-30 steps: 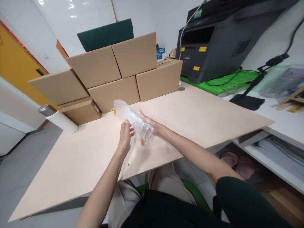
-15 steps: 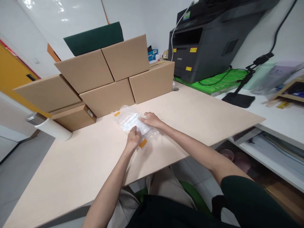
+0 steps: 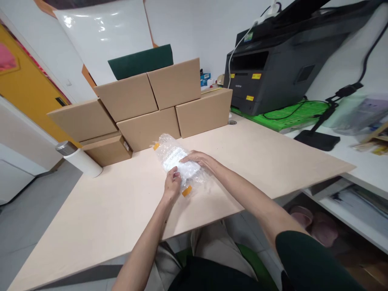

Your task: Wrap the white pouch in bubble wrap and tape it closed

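Note:
A clear bubble-wrap package [image 3: 177, 159] with something white inside lies on the wooden table. Strips of orange tape mark its far-left and near ends. At its near-left edge my left hand [image 3: 172, 182] is closed, thumb and fingertips pinching the plastic. From the right, my right hand [image 3: 198, 158] grips the package's right side, its thumb resting on top of the white part. Some of the right fingers are hidden behind the hand. What the white content is cannot be made out.
Several cardboard boxes [image 3: 148, 129] are stacked at the table's back, a dark green box [image 3: 142, 62] on top. A white bottle [image 3: 83, 162] stands at the back left. A black printer [image 3: 251, 81] and a black stand [image 3: 318, 139] are to the right. The table's front edge is close to my lap.
The camera view has shifted, so the scene sits lower and further right. My right fingers have come down closer over the package. Both hands stay on the bubble wrap.

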